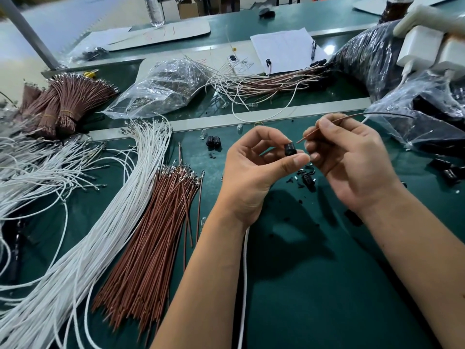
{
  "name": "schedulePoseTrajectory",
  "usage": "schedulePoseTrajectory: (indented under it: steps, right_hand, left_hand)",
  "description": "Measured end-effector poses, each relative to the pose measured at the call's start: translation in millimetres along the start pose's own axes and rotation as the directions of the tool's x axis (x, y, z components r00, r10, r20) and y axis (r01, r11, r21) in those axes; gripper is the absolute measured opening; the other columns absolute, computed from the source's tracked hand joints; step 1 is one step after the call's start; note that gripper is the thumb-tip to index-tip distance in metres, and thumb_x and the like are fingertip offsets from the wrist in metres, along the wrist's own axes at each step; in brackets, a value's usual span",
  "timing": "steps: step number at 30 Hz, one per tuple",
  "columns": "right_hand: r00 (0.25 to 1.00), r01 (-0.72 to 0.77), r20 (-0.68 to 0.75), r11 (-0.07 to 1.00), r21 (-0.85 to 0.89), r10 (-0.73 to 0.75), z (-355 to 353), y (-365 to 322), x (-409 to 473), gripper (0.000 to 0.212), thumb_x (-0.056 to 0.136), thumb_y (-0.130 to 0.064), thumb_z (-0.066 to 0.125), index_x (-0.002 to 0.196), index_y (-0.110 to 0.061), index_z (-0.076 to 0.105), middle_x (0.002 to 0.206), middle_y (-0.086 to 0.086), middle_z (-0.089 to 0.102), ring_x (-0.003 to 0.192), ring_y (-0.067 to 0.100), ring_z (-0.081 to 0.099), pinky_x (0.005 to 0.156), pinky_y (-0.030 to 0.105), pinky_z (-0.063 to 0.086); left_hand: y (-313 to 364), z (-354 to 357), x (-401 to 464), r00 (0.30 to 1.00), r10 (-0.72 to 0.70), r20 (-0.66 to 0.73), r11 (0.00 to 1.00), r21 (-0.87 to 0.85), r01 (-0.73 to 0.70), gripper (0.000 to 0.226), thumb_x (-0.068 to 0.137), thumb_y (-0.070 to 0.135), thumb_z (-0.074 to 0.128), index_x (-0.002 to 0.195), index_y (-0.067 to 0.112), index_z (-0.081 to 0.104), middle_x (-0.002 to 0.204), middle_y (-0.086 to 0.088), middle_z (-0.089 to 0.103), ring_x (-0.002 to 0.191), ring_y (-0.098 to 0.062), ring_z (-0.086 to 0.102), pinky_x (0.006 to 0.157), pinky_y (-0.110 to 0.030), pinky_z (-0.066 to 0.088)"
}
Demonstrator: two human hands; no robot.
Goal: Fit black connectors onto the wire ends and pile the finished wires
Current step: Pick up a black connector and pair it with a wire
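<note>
The left hand pinches a black connector between thumb and fingertips, holding it up above the green mat. The right hand grips a brown wire between thumb and forefinger, with the wire's near tip pointing down at the connector and stopping just short of it. The rest of that wire runs up and away to the right of the connector, over a clear bag.

A white wire runs from under the left wrist toward the near edge of the mat, below the connector.

Just below the connector, loose black parts lie scattered on the mat. To the connector's left, two more black connectors stand together. Further left lies a flat pile of brown wires, and beside it, still further from the connector, a thick sweep of white wires. At the far left, tied bunches of brown wires stand on end. Beyond the connector, past a pale rail, lies a heap of wires already fitted with connectors, with a plastic bag of small parts to its left and a sheet of paper behind it.
</note>
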State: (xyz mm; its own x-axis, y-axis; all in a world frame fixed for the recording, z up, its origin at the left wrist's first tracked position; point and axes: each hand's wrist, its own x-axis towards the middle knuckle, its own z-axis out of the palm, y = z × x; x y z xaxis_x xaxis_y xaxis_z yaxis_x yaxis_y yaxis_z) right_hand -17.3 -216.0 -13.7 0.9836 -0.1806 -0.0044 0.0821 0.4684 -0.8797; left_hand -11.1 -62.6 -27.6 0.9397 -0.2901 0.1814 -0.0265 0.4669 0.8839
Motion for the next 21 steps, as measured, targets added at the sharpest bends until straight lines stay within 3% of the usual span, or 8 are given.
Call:
schedulePoseTrajectory:
  steps: [6, 9, 14, 18, 21]
  right_hand:
    - [0.999, 0.017, 0.036, 1.000, -0.018, -0.017, 1, 2, 1, 0.019, 0.102, -0.006, 0.054, 0.086, -0.013, 0.060, 0.077, 0.008, 0.071, 0.063, 0.017, 0.061, 0.053, 0.022, 0.049]
    - [0.999, 0.018, 0.048, 0.999, -0.038, -0.016, 1, 4, 1, 0.018, 0.102, -0.005, 0.054, 0.087, -0.012, 0.060, 0.076, 0.008, 0.071, 0.063, 0.018, 0.061, 0.053, 0.023, 0.048]
    - [0.999, 0.006, 0.051, 0.996, -0.091, -0.002, 3, 6, 1, 0.018, 0.102, -0.004, 0.055, 0.085, -0.011, 0.060, 0.076, 0.009, 0.071, 0.062, 0.018, 0.060, 0.052, 0.024, 0.048]
    - [0.998, 0.006, 0.067, 0.988, -0.154, 0.004, 6, 9, -1, 0.018, 0.101, -0.004, 0.056, 0.085, -0.011, 0.061, 0.076, 0.010, 0.071, 0.060, 0.019, 0.061, 0.051, 0.023, 0.048]
    - [0.996, 0.012, 0.085, 0.984, -0.180, 0.004, 7, 10, -2, 0.016, 0.100, -0.003, 0.057, 0.086, -0.009, 0.061, 0.076, 0.011, 0.071, 0.061, 0.019, 0.061, 0.051, 0.023, 0.048]
  left_hand:
    - [-1, -2, 1, 0.998, -0.028, -0.049, 0.992, 0.125, 0.034, 0.037, 0.065, -0.007, 0.085, 0.076, 0.015, 0.056, 0.076, -0.001, 0.060, 0.070, -0.020, 0.058, 0.086, -0.046, 0.052]
    - [5, -13, 5, 0.976, -0.008, -0.218, 0.928, 0.362, 0.088, 0.041, 0.064, -0.003, 0.091, 0.072, 0.015, 0.055, 0.073, -0.004, 0.059, 0.070, -0.019, 0.055, 0.075, -0.036, 0.051]
    - [36, -56, 35, 0.837, 0.071, -0.542, 0.801, 0.531, 0.276, 0.038, 0.064, 0.007, 0.094, 0.071, 0.015, 0.058, 0.076, -0.004, 0.069, 0.065, -0.015, 0.068, 0.064, -0.028, 0.060]
    - [56, -78, 71, 0.770, 0.181, -0.611, 0.627, 0.675, 0.388, 0.035, 0.066, 0.016, 0.094, 0.080, 0.017, 0.063, 0.086, -0.001, 0.071, 0.076, -0.011, 0.071, 0.065, -0.023, 0.058]
    - [63, -87, 93, 0.731, 0.190, -0.656, 0.641, 0.647, 0.414, 0.031, 0.070, 0.015, 0.092, 0.089, 0.017, 0.067, 0.091, 0.002, 0.070, 0.080, -0.008, 0.067, 0.062, -0.015, 0.052]
